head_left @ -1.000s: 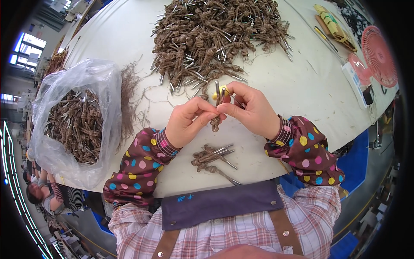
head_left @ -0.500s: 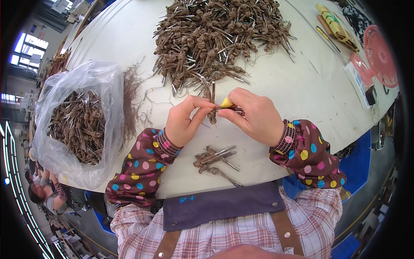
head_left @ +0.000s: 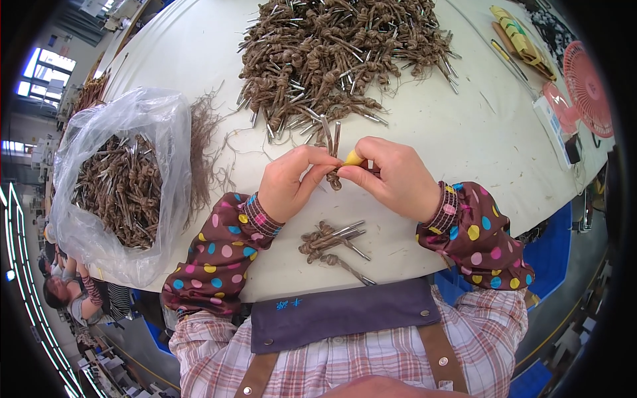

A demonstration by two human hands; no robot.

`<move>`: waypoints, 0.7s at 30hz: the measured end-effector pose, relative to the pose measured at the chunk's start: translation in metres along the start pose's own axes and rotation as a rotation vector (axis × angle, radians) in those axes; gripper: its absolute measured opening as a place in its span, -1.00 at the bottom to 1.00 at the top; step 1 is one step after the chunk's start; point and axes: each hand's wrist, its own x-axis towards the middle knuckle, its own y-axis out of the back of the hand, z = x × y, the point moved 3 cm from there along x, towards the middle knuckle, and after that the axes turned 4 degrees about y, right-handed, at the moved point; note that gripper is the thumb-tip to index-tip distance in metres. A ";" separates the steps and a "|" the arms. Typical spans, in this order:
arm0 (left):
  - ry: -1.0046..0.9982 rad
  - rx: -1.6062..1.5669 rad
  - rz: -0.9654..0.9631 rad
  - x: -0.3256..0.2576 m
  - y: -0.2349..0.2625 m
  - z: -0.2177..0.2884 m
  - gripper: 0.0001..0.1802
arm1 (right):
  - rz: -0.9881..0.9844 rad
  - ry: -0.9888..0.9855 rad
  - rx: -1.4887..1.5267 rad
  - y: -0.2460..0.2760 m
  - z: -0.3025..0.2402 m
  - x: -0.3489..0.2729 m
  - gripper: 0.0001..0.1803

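Observation:
A short brown knotted cord [head_left: 336,182] with metal tips sits between my hands above the table. My left hand [head_left: 288,183] is closed on it, thumb and index finger pinching it beside the knot. My right hand [head_left: 398,178] pinches at the same knot from the other side. Something yellow [head_left: 353,159] is at its index fingertip, possibly a finger cover. A dark reddish thing shows under the right fingers, too hidden to name. Several finished-looking knotted cords [head_left: 325,242] with metal tips lie on the table nearer my body.
A big pile of brown knotted cords [head_left: 338,60] covers the far table. At left stands a clear plastic bag [head_left: 174,142] of more cords, beside loose brown threads [head_left: 201,156]. A pink fan [head_left: 589,89], yellow-handled tool [head_left: 502,52] and yellow bundle [head_left: 521,40] are at far right.
Both hands and the cord have shifted slightly to the right. The cord stays pinched between my fingertips.

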 end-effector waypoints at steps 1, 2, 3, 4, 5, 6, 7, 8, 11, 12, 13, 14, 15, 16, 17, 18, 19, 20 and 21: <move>0.001 0.000 0.003 0.000 0.000 -0.001 -0.90 | -0.013 -0.022 0.027 0.000 0.001 0.000 -0.75; 0.002 0.001 0.005 -0.001 0.000 -0.001 -0.90 | -0.027 -0.045 0.055 0.000 0.002 0.000 -0.75; 0.003 0.002 0.006 -0.001 0.000 -0.001 -0.90 | -0.028 -0.044 0.055 0.001 0.001 0.001 -0.75; 0.003 0.000 0.006 -0.001 0.000 -0.002 -0.90 | -0.042 -0.057 0.055 0.002 -0.001 0.001 -0.75; 0.003 -0.003 0.004 -0.001 0.000 -0.002 -0.90 | -0.055 -0.071 0.055 0.002 -0.001 0.001 -0.75; 0.003 -0.003 0.003 -0.001 0.000 -0.002 -0.90 | -0.055 -0.072 0.055 0.001 -0.001 0.001 -0.75; -0.014 -0.001 0.005 0.000 0.000 -0.001 -0.89 | -0.042 -0.038 0.035 0.000 0.000 0.001 -0.75; -0.030 0.000 0.008 0.000 -0.001 -0.001 -0.89 | -0.028 -0.004 0.015 0.000 -0.001 0.000 -0.75; -0.056 0.028 0.003 -0.001 0.000 -0.001 -0.88 | -0.034 -0.014 -0.003 -0.001 -0.001 0.000 -0.75; -0.056 0.028 0.001 0.000 -0.001 -0.001 -0.88 | -0.033 -0.015 -0.003 -0.001 -0.001 0.000 -0.75; -0.072 0.032 0.002 -0.001 -0.001 -0.002 -0.88 | -0.028 -0.013 -0.007 -0.001 -0.001 0.000 -0.75; -0.088 0.037 0.003 -0.001 -0.001 -0.002 -0.88 | -0.023 -0.011 -0.011 -0.001 0.000 0.000 -0.75; -0.087 0.037 0.002 0.000 -0.001 -0.002 -0.88 | -0.023 -0.011 -0.010 -0.002 -0.001 0.000 -0.75; -0.102 0.043 0.010 0.000 -0.001 -0.002 -0.89 | -0.010 0.006 -0.041 -0.002 -0.002 0.000 -0.74; -0.116 0.050 0.018 0.000 -0.002 -0.001 -0.89 | 0.003 0.023 -0.072 -0.002 -0.003 0.000 -0.74; -0.115 0.050 0.018 0.000 -0.002 0.001 -0.89 | 0.002 0.023 -0.071 -0.002 -0.004 0.000 -0.74; -0.065 0.019 0.022 -0.001 -0.002 0.001 -0.90 | 0.018 0.056 -0.099 -0.002 -0.005 0.000 -0.74; -0.015 -0.011 0.026 -0.001 -0.002 0.001 -0.91 | 0.034 0.090 -0.127 -0.001 -0.007 0.000 -0.73; -0.015 -0.009 0.027 -0.002 -0.002 0.001 -0.91 | 0.035 0.092 -0.127 -0.001 -0.008 0.000 -0.73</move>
